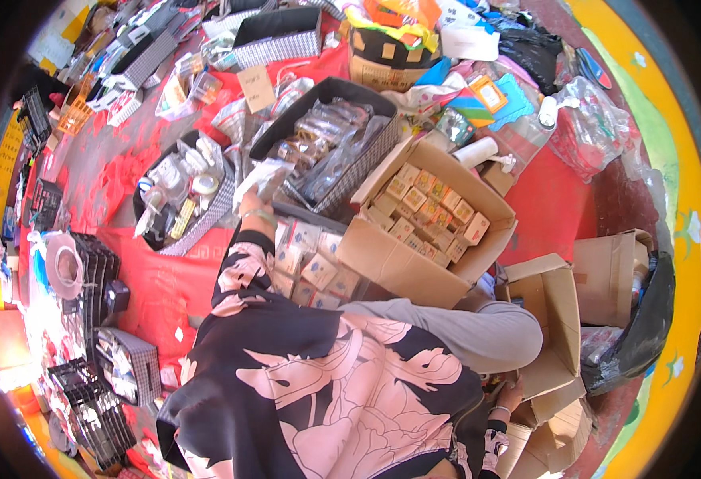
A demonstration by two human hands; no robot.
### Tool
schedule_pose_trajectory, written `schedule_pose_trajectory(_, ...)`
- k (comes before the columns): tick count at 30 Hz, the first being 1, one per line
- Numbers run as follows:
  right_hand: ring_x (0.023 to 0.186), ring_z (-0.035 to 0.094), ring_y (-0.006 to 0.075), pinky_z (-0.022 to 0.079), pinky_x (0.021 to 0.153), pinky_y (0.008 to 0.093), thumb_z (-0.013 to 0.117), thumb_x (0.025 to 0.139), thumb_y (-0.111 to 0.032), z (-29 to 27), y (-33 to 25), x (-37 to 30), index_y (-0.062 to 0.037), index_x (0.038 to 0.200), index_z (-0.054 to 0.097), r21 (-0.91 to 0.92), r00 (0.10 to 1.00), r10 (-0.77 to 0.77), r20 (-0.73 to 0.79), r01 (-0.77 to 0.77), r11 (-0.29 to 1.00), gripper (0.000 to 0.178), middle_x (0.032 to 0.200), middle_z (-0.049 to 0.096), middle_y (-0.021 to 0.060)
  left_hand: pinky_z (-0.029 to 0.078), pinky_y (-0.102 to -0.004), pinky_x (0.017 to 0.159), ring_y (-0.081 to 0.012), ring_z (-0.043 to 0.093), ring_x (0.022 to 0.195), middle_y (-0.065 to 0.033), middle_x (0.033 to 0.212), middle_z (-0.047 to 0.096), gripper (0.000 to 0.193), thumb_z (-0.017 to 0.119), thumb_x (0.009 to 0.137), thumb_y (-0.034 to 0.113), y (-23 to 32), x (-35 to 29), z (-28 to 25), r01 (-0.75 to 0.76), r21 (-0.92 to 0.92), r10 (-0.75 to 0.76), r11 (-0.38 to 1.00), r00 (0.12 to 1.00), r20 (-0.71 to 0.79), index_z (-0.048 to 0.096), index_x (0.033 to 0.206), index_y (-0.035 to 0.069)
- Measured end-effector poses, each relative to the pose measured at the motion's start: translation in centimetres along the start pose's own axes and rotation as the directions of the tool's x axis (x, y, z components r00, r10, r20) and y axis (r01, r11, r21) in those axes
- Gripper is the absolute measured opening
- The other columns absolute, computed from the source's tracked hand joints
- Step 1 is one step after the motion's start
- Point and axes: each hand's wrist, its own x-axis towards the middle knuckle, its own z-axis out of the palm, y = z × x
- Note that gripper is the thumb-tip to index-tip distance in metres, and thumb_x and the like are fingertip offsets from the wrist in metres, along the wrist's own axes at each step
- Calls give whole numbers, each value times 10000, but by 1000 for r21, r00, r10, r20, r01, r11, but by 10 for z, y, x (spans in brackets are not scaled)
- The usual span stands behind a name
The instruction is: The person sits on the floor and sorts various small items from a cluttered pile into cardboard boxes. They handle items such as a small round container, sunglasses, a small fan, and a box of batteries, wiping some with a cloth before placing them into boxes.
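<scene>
My left hand (256,209) reaches forward and is closed on a clear plastic packet (266,177), at the near left corner of a long checked fabric bin (342,185). The bin holds several plastic-wrapped goods. Under my left forearm lie small flat packets (318,271) in clear wrap. My right hand (510,394) hangs low beside my grey-clothed knee (510,339), close to the flap of an open cardboard box (550,319); its fingers are too dark and small to make out. Between my arms stands an open carton (410,259) with several small printed boxes (430,209).
A checked fabric basket (207,209) with tape rolls and packets stands left of my left hand. Black plastic crates (99,279) line the left side. Beyond are a dark bin (277,38) and a heap of bags (526,52). Another carton (606,275) stands far right on red sheeting.
</scene>
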Motion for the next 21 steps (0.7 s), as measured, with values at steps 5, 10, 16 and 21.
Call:
schedule_pose_trajectory(5, 993, 564, 385, 456, 845, 427, 555, 788, -105, 1, -8, -8, -59, 1202, 529, 73, 998, 58, -37, -55, 996, 417, 1121, 588, 204, 525, -451, 737, -330, 590, 962, -143, 1079, 564, 350, 563, 828, 47, -15, -38, 47, 59, 79, -65, 995, 995, 76, 469, 1161, -7)
schedule_pose_trajectory(10, 987, 570, 378, 458, 838, 424, 572, 765, -76, -12, -31, -8, -81, 1162, 558, 157, 995, 92, -44, -84, 984, 397, 1087, 611, 175, 525, -436, 738, -321, 593, 954, -137, 1095, 562, 346, 564, 842, 68, -56, -45, 91, 218, 152, -249, 964, 942, 226, 472, 1173, 26)
schedule_pose_trajectory(16, 965, 581, 373, 462, 812, 435, 569, 800, -176, 2, -4, 3, -95, 1133, 575, 26, 990, 135, -45, -134, 991, 343, 1061, 612, 187, 527, -404, 749, -312, 595, 955, -153, 1077, 567, 310, 523, 871, 79, -106, -58, 148, 265, 250, -347, 931, 855, 385, 462, 1165, 2)
schedule_pose_trajectory(21, 961, 575, 384, 463, 789, 449, 557, 822, -237, -6, -19, 6, -88, 1096, 590, 81, 989, 148, 19, -150, 985, 314, 1044, 614, 190, 552, -446, 716, -334, 607, 924, -173, 1072, 564, 290, 491, 868, 31, -119, -30, 197, 220, 169, -271, 961, 873, 405, 449, 1149, -29)
